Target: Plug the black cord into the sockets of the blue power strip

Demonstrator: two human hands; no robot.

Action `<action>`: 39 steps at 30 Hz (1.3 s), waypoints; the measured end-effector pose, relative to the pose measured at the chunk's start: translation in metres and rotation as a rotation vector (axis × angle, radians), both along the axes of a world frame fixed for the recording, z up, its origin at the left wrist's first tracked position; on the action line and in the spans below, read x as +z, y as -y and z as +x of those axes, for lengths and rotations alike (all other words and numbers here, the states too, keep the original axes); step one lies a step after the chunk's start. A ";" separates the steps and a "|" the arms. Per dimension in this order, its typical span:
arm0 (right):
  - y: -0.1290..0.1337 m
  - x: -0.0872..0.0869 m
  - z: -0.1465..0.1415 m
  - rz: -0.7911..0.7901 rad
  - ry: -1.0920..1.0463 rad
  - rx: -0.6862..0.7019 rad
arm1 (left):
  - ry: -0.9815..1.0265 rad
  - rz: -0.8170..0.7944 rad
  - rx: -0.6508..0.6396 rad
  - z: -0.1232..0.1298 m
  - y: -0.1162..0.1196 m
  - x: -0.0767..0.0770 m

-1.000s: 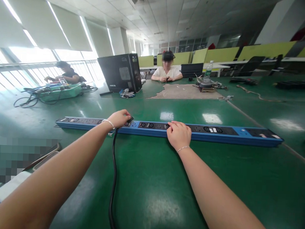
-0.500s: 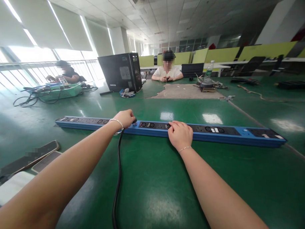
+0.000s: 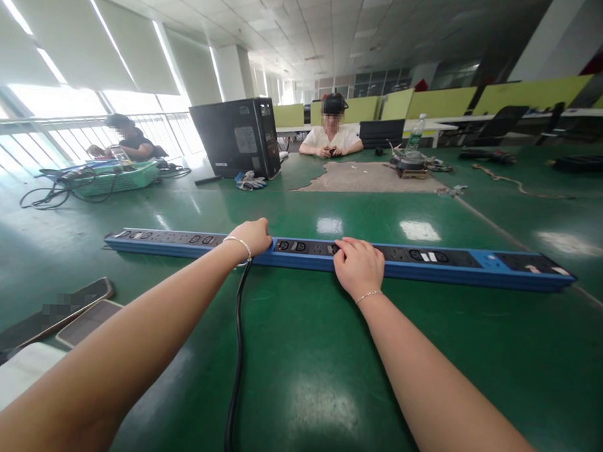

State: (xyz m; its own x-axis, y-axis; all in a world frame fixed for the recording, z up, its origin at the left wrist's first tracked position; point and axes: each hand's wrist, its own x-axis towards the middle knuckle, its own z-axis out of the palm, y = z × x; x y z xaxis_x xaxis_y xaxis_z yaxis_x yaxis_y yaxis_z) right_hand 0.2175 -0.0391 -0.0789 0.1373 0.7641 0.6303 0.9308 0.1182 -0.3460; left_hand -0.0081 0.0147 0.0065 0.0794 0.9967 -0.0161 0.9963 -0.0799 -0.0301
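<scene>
A long blue power strip [image 3: 305, 261] with black sockets lies across the green table. My left hand [image 3: 254, 237] is closed at its middle, on the plug end of a black power cord [image 3: 237, 355]; the plug itself is hidden by the fingers, against the socket face. From under that wrist the cord runs down toward the near edge of the view. My right hand [image 3: 359, 264] grips the strip right of centre, fingertips over its top and the palm along the near side.
At left lie two phones [image 3: 88, 321] and a white object [image 3: 17, 374]. Across the table stand a black computer case [image 3: 235, 138], gloves [image 3: 251, 180], a green basket [image 3: 120, 178] with cables and a bottle [image 3: 416, 132]. Two people sit beyond, one opposite [image 3: 331, 138].
My left hand has shifted slightly right and over the plug, whose dark end showed past the fingers before. My right hand keeps its hold on the strip. The camera view has moved a little.
</scene>
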 end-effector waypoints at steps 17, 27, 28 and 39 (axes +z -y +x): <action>0.000 0.001 0.000 -0.012 0.000 -0.002 | 0.048 0.088 0.020 -0.003 0.007 -0.015; 0.000 -0.001 0.001 0.001 0.020 0.012 | 0.128 0.173 0.031 -0.007 0.013 0.008; 0.000 -0.001 0.001 0.002 0.021 0.013 | 0.168 0.224 0.057 -0.011 0.013 0.018; -0.001 -0.001 0.000 -0.005 0.018 0.007 | 0.070 0.272 0.239 -0.101 0.002 0.049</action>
